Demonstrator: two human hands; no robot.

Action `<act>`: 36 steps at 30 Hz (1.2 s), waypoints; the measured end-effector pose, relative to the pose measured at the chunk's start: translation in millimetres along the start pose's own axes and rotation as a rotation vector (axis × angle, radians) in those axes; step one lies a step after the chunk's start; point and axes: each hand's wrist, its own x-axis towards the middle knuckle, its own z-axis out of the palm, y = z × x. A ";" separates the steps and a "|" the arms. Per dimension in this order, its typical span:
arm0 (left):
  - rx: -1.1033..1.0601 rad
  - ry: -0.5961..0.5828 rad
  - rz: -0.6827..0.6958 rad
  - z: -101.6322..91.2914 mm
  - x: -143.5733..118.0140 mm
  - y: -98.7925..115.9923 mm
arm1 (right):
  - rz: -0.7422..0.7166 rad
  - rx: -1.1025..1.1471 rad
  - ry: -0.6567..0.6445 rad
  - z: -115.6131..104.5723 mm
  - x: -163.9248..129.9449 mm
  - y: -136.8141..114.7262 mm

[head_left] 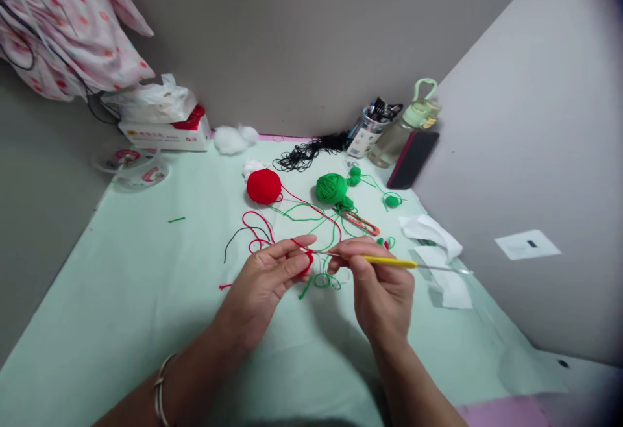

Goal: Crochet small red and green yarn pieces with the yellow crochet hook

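My left hand (275, 274) is closed on a small red crochet piece (308, 261), pinched between thumb and fingers, with red yarn running over the index finger. In my right hand (382, 284) is a crochet hook (392, 261) with a yellow handle, its thin metal tip reaching to the red piece. Whether the tip is inside a stitch I cannot tell. A red yarn ball (264, 186) lies beyond my left hand, its strand trailing toward my hands. Beyond my right hand sits a green yarn ball (331, 188), with loose green strands spread below it.
An orange-handled cutter (360, 222) lies behind my right hand. Black yarn (311, 151), white stuffing (235, 139), a pen cup (365, 132), a bottle (396, 132) and a phone (413, 159) line the back. White paper strips (442, 265) lie right; a clear plastic tub (141, 170) stands left.
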 end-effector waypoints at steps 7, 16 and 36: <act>0.085 0.010 0.108 4.1 -3.8 -3.4 | 0.141 0.071 -0.091 0.8 4.9 -2.4; 0.093 -0.048 0.088 7.7 -3.8 -9.9 | -0.261 -0.428 -0.062 4.4 -9.9 -2.0; 0.016 -0.089 -0.044 0.3 0.9 -5.7 | -0.575 -0.791 -0.222 -3.4 -12.2 3.0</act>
